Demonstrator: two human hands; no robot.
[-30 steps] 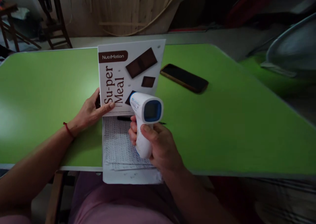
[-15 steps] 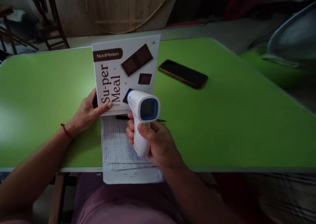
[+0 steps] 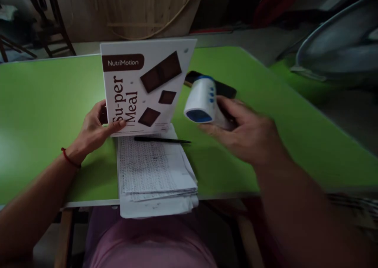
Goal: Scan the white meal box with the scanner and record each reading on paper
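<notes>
At ten o'clock from the middle of the view, the white NutriMotion package (image 3: 152, 100) is held up, its lower left corner pinched by the left hand (image 3: 93, 128), thumb on the front and the other fingers mostly hidden behind. Toward three o'clock from it, the right hand (image 3: 251, 134) has its fingers curled round a white thermometer gun (image 3: 201, 98). Beyond that, a dark phone (image 3: 228, 90) lies partly covered on the green surface (image 3: 298, 142). At six o'clock from the package, a black pen (image 3: 162, 140) crosses handwritten papers (image 3: 153, 167)
</notes>
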